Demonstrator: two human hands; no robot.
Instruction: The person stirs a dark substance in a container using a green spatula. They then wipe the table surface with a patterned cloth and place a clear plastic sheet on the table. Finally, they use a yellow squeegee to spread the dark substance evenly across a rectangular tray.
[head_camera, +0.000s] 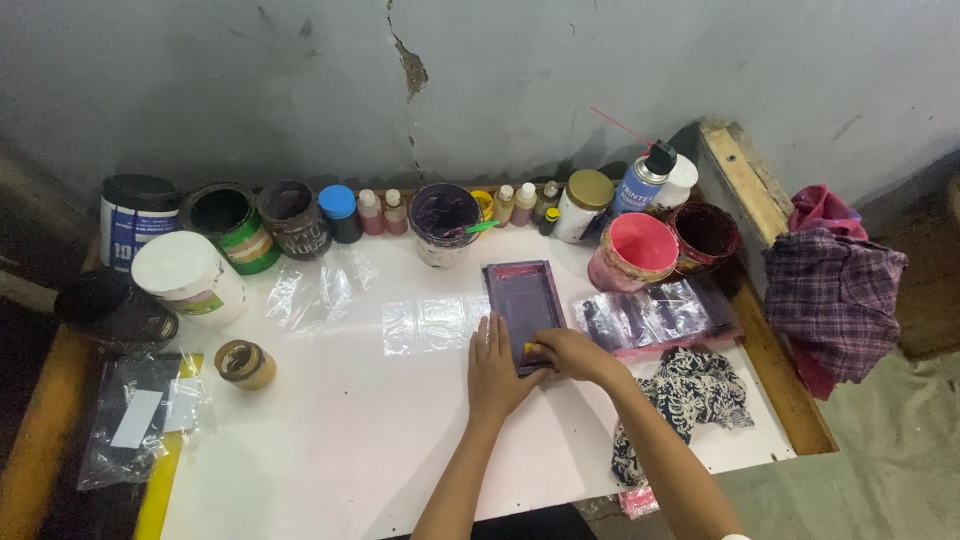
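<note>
Purple-stained rectangular screen frame (523, 308) lies mid white worktop (350, 430), left hand (494, 372) flat, fingers together, pinning its near-left edge, right hand (572, 355) fingers clamped on small yellow scraper (531, 349) at near end; likely mid-pull, needing steady pressure.

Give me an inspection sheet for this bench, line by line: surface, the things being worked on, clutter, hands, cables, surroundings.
Surface: white tabletop with wooden edge, clear plastic sheets lying on it.
Job's things: small purple-stained rectangular screen frame; small yellow tool at its near edge.
Clutter: ink tubs and small bottles along the wall, pink-lidded tub, spray can, patterned black-and-white rag.
Hands: left hand flat beside the frame; right hand on the yellow tool.
Cables: nothing seen.
Surroundings: cracked grey wall, plaid cloth at right.
</note>
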